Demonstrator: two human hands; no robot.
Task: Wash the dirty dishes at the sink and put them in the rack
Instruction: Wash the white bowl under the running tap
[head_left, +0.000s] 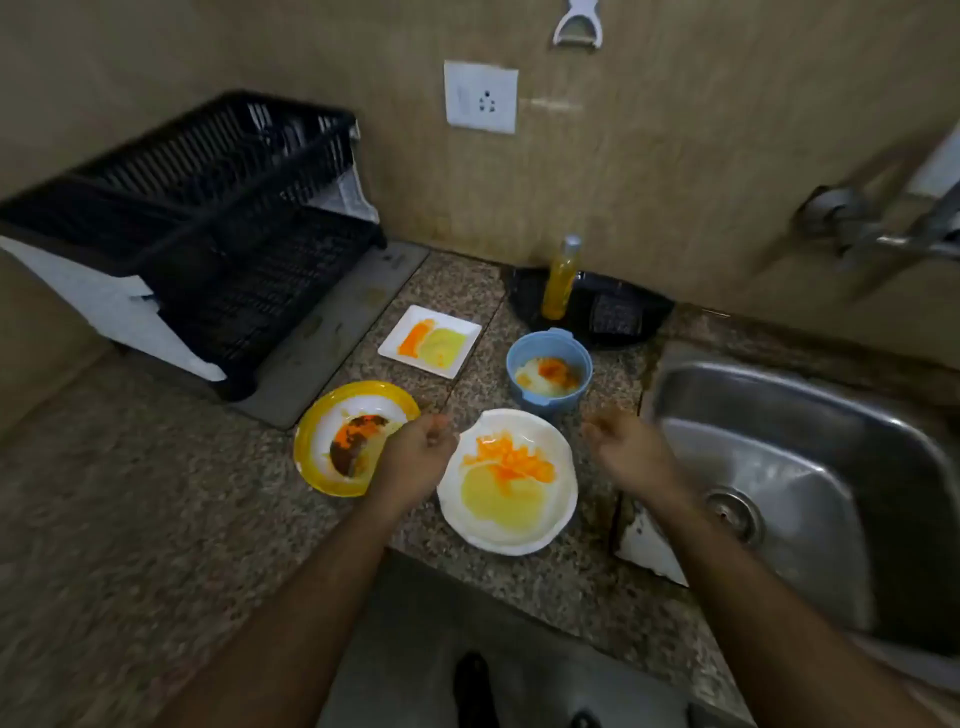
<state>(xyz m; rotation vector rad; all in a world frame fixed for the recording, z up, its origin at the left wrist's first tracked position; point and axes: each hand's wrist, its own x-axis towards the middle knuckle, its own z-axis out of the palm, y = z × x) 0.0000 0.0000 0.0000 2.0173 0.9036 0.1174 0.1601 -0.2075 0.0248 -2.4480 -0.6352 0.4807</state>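
Observation:
Several dirty dishes lie on the granite counter: a white round plate (540, 525) smeared orange and yellow, a yellow-rimmed plate (317, 447) with brown and orange stains, a small square white plate (400, 343) and a blue bowl (524, 353) with food residue. My left hand (415, 457) hovers between the yellow-rimmed plate and the white plate, fingers loosely curled, holding nothing. My right hand (631, 452) hangs just right of the white plate, also loosely curled and empty. The steel sink (810, 462) lies to the right. A black dish rack (208, 218) stands at the back left.
A bottle of orange dish liquid (560, 280) stands on a black tray (644, 317) against the wall, with a dark scrubber beside it. The tap (893, 239) juts from the wall above the sink. A wall socket (480, 97) sits above the counter.

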